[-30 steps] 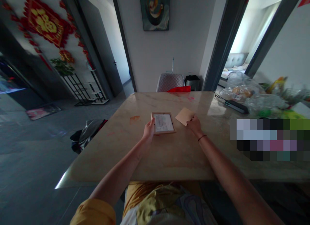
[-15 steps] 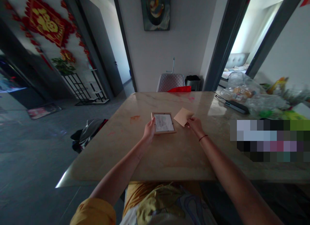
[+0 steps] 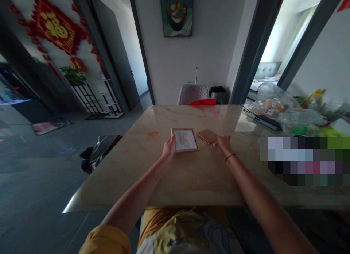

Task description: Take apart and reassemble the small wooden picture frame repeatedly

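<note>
A small wooden picture frame point(image 3: 185, 140) with a pale sheet in it lies flat near the middle of the marble table point(image 3: 191, 173). My left hand point(image 3: 168, 148) grips its left edge, fingers closed on it. Just right of the frame lies a thin tan backing board point(image 3: 207, 135), nearly flat on the table. My right hand point(image 3: 223, 142) pinches the board's near right corner.
Clear plastic bags of food point(image 3: 276, 104) and a dark flat device point(image 3: 264, 120) crowd the table's right side. A quilted chair point(image 3: 193, 94) with a red item stands at the far end. A dark bag point(image 3: 100, 148) lies on the floor to the left.
My right hand has lowered the tan board from a raised tilt to nearly flat on the table beside the frame. The left hand and the frame have stayed put.
</note>
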Tool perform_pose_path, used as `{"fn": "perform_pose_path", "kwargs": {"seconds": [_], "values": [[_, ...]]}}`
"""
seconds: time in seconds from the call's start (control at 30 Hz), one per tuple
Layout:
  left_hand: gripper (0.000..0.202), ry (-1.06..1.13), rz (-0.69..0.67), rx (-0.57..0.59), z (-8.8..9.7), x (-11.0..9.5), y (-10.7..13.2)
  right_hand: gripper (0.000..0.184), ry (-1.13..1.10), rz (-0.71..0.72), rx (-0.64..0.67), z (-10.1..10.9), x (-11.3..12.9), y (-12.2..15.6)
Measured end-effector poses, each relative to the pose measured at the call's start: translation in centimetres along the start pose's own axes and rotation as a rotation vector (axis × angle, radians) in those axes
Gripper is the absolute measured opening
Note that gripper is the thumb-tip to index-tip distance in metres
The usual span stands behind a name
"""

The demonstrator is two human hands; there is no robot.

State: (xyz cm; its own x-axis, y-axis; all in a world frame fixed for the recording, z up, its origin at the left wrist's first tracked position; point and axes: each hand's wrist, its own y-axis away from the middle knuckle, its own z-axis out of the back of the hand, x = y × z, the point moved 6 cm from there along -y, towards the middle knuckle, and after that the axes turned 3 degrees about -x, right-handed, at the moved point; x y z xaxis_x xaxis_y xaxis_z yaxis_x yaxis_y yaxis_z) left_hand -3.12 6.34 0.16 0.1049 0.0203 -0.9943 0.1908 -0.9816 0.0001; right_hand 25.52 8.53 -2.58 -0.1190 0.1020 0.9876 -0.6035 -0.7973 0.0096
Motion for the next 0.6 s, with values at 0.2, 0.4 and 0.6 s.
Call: {"fn": "perform_pose_path", "kwargs": {"seconds": [0.2,0.4,0.6], "values": [[0.048,-0.040,-0.014,0.038,-0.1,0.1,0.1,0.037,0.113,0.397,-0.161,0.2,3.4,2.9],[0.054,-0.023,-0.037,0.079,-0.5,0.2,0.1,0.031,0.156,0.986,0.150,-3.2,6.9,9.8],[0.056,-0.034,-0.096,0.129,-1.4,-0.3,0.3,0.046,0.048,0.761,0.177,-3.5,5.8,9.2]]}}
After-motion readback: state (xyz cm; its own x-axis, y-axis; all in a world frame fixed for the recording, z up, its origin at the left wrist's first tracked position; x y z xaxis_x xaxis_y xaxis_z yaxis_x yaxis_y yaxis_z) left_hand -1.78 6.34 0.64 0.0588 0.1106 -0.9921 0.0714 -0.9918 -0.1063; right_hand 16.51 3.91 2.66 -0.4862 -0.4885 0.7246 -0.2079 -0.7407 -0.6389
